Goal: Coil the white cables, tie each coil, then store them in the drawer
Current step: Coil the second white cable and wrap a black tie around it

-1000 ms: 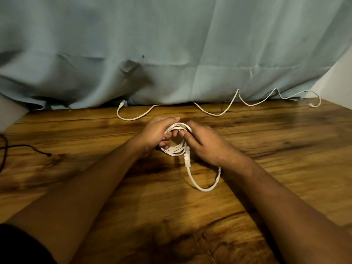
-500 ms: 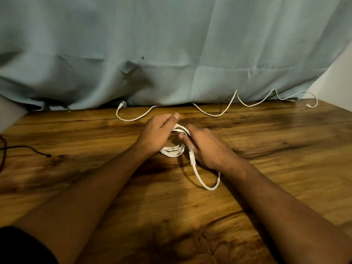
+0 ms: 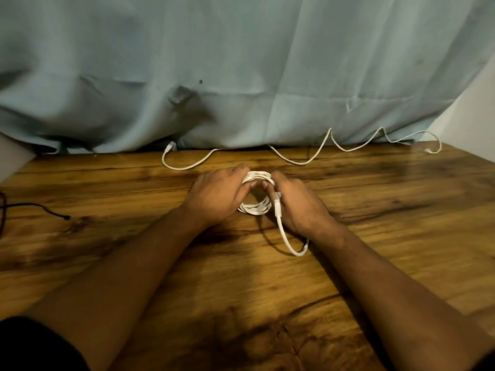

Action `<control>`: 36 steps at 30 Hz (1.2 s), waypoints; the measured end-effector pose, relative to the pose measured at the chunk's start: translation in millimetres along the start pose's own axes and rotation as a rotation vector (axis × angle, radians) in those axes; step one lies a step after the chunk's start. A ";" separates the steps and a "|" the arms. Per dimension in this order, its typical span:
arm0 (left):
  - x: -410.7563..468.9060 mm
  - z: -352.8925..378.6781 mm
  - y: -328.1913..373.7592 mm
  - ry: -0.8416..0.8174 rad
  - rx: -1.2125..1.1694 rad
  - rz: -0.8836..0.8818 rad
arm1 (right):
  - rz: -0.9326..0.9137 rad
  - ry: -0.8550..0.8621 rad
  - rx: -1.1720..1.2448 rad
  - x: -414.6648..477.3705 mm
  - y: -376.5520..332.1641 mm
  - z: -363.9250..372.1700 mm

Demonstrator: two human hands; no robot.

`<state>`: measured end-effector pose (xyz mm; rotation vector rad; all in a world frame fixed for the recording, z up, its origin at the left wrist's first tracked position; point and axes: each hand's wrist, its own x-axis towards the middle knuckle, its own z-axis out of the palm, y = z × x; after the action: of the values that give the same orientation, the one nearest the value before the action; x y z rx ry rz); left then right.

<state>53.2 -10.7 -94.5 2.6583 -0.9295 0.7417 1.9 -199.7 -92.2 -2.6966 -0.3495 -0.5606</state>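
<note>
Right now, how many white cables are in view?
2. One coil gripped by left hand and right hand at centre; one loose cable along the back edge of the table, dipping under the curtain, so possibly two there.

Both your forearms enter from the lower corners and converge at centre, bare. Your left hand (image 3: 214, 195): back up, fingers curled round the left side of the cable coil (image 3: 255, 208). Your right hand (image 3: 297, 207): fingers curled round the coil's right side. One fingertip from each hand shows at the coil's opening, close together.
</note>
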 end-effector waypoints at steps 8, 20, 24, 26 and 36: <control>-0.2 -7.9 -6.4 0.046 -0.104 0.072 | -0.039 0.049 -0.204 3.8 -4.6 -5.9; 0.2 7.5 -11.4 -0.071 -0.407 0.021 | -0.003 -0.008 -0.133 5.2 8.3 9.4; 3.4 1.1 -3.4 -0.117 -0.779 -0.039 | -0.095 0.097 0.001 0.2 12.0 8.5; 5.7 -3.8 4.6 -0.123 -0.945 -0.083 | -0.077 0.105 0.033 0.0 12.2 8.5; 7.0 -22.7 18.9 -0.415 -1.483 -0.237 | -0.118 0.098 0.200 0.4 12.5 7.8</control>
<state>37.2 -20.5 -70.7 1.4731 -0.7241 -0.4853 8.8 -207.9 -102.4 -2.4594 -0.5118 -0.6530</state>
